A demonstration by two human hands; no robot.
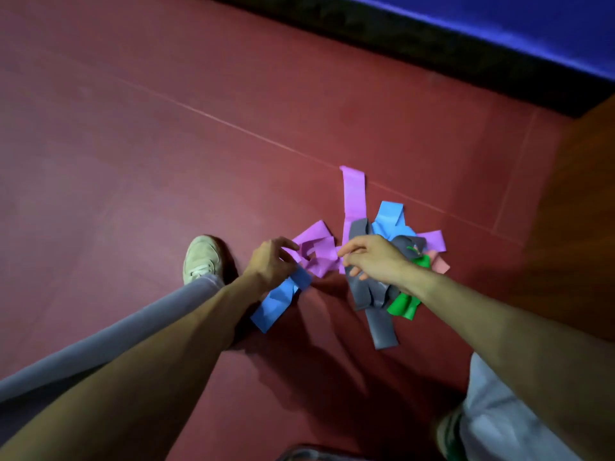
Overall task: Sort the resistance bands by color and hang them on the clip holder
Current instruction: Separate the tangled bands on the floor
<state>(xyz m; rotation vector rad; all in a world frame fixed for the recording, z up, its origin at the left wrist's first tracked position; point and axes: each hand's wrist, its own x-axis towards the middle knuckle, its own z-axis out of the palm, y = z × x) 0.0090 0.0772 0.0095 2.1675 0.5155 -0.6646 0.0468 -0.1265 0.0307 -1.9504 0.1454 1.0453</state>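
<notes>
A heap of resistance bands lies on the red floor (166, 144). A crumpled purple band (319, 254) sits between my hands, and a long purple band (354, 194) stretches away behind it. One blue band (279, 304) lies under my left wrist, another blue band (389, 221) at the back. Grey bands (376, 294), a green band (404, 306) and a pink band (441, 264) lie under and beside my right forearm. My left hand (271, 264) hovers at the crumpled purple band, fingers apart. My right hand (369, 257) is spread over the grey bands. No clip holder is in view.
My left foot in a pale shoe (203, 257) stands just left of the heap; my right shoe (447, 434) is at the bottom right. A brown wooden surface (572, 227) borders the right side. A black skirting (399, 38) below a blue wall runs along the far edge.
</notes>
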